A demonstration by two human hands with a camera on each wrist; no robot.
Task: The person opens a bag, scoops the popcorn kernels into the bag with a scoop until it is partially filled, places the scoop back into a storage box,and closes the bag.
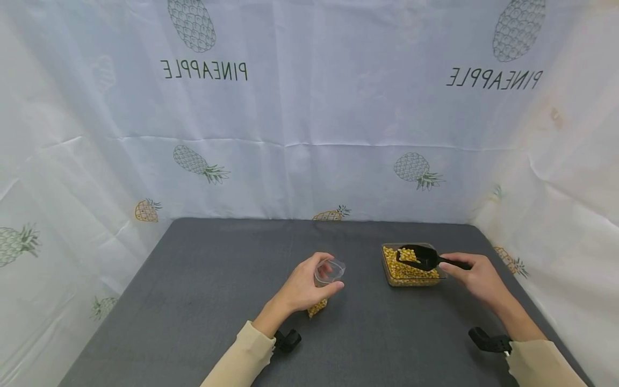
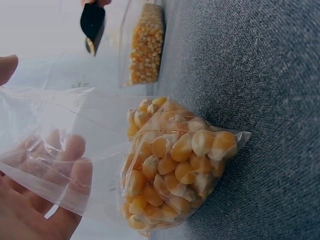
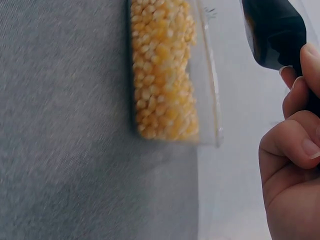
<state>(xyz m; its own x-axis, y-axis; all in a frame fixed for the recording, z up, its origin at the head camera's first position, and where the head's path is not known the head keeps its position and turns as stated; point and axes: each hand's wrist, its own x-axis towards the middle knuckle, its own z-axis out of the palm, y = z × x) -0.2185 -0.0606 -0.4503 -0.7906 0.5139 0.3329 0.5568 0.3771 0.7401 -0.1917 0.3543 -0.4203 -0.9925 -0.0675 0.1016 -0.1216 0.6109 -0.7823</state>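
- Head view: left hand [image 1: 302,285] curls round the wide-open mouth of a clear, soft plastic bag [image 1: 317,307] with yellow corn kernels in its bottom, over the grey, fabric-textured bench [image 1: 217,295].
- Same view, to the right: right hand [image 1: 476,277] grips the handle of a black scoop [image 1: 426,258] bearing kernels, over a clear rectangular container [image 1: 412,283] of yellow corn.
- Behind the bench hangs a white curtain [image 1: 300,180] printed with pineapples and mirrored lettering.
- Left wrist view: the bag hangs upright, kernels gathered low, its bottom corner close to the bench; whether they touch, I cannot tell. Fingers show through the film, thumb apart from them.
- Right wrist view: fingers wrap the scoop's handle; the scoop is above the container and apart from it. The container rests on the bench, corn heaped unevenly inside.
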